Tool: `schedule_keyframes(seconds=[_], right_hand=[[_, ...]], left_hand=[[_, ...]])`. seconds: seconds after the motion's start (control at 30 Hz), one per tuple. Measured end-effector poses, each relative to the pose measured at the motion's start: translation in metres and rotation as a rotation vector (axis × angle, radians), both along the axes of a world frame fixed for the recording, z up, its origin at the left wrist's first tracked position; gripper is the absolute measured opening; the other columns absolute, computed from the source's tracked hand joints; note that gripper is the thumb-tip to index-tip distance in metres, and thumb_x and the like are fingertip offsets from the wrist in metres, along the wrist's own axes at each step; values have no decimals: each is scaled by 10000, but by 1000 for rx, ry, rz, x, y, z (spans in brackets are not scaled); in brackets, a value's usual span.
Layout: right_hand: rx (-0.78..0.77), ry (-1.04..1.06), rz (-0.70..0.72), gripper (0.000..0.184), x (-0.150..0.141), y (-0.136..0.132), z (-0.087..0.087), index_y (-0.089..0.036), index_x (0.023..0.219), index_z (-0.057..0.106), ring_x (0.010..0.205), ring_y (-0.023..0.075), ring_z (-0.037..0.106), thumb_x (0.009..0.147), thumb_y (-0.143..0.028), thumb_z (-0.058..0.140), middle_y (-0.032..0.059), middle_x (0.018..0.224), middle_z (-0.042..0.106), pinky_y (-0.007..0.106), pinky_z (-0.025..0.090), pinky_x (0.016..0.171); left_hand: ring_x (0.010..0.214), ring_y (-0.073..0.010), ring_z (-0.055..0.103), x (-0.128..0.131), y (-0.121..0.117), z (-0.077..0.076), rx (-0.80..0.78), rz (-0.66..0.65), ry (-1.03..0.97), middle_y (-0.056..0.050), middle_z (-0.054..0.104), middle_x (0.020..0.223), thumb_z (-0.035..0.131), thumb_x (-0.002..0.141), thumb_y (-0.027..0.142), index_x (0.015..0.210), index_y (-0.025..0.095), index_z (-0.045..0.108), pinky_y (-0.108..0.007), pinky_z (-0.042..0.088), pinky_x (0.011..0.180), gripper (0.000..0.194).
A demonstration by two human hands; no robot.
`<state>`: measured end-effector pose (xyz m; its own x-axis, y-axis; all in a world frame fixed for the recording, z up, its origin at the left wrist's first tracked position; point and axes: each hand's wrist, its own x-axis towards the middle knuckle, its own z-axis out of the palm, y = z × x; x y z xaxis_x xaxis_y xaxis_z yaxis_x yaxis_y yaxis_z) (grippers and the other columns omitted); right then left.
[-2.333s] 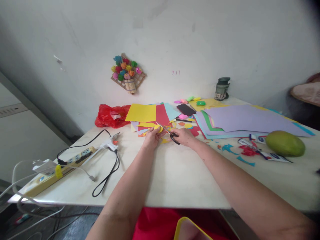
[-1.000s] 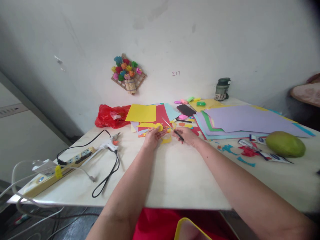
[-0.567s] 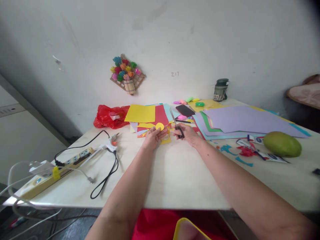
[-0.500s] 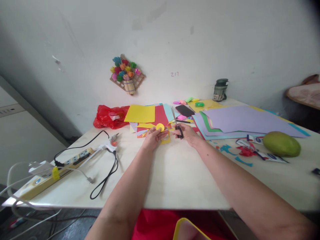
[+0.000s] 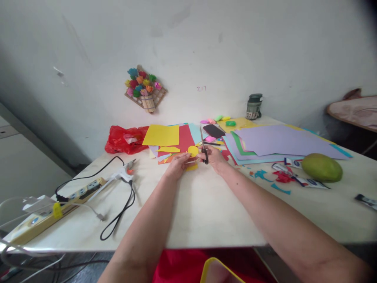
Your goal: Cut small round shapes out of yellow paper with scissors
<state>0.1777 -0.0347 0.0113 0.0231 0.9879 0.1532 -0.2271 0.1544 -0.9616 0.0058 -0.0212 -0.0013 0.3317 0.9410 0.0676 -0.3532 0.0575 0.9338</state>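
A small round yellow paper disc (image 5: 193, 151) is pinched in the fingers of my left hand (image 5: 178, 165) over the middle of the table. My right hand (image 5: 213, 157) grips a pair of scissors (image 5: 205, 156) by the dark handles, blades pointing up and away; its fingertips come close to the disc's right edge, and whether they touch it I cannot tell. A yellow scrap (image 5: 191, 168) lies just below my hands. Behind them are a square yellow sheet (image 5: 160, 135), a red sheet (image 5: 184, 135) and cut yellow pieces (image 5: 169, 149).
Large coloured sheets (image 5: 282, 139) spread over the right side, with a green mango (image 5: 322, 168), tubes (image 5: 311, 182) and blue scraps (image 5: 280, 189) before them. At left are a red plastic bag (image 5: 125, 140), a glue gun (image 5: 126, 171) and a power strip (image 5: 55, 210). A bottle (image 5: 254, 106) stands behind.
My right hand with the scissors has come closer to the disc. The disc is now held up between both hands' fingertips. The whole view has shifted slightly.
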Motion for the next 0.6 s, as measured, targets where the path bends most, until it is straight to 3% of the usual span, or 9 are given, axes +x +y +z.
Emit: schedule_keyframes(seconds=[0.17, 0.6], right_hand=[[-13, -15, -83, 412, -3, 2, 2, -199, 840, 596, 472, 108, 540, 525, -300, 843, -65, 554, 555, 219, 383, 445], [0, -40, -130, 398, -4, 2, 3, -190, 840, 605, 462, 99, 511, 514, -303, 804, -74, 532, 530, 212, 386, 436]], left_hand=[[1031, -314, 682, 0, -1, 2, 7, -21, 44, -133, 749, 996, 839, 633, 373, 889, 126, 743, -404, 530, 852, 368], [1053, -341, 670, 2, -2, 4, -1, -44, 110, -157, 746, 973, 807, 638, 471, 908, 121, 719, -428, 517, 860, 450]])
